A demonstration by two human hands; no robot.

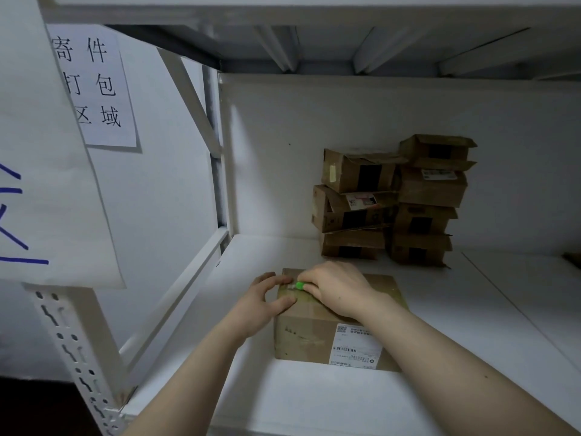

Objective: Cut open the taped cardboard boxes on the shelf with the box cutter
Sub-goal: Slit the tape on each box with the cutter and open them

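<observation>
While flat left hand [261,305] steadies cardboard box [308,335], right hand [336,291] grips green box cutter [298,285] at box's left edge; cut likely heads rightward

The light is dim, cool and greyish, and its source cannot be told. The brightest patch lies at the left rear corner, where the white shelf [314,404] meets the back wall. The underside of the upper shelf [314,48] is shaded, and the bottom left corner falls to near black. The stacked boxes [393,199] sit in gloom, their tape reading as black patches. Shadows are faint and soft-edged. The green box cutter [300,285] is the only strong colour. Everything is slightly soft, and the print on the label [355,344] is unreadable. Wide-angle distortion bows the perforated upright [78,357] and the shelf edges near the borders.
</observation>
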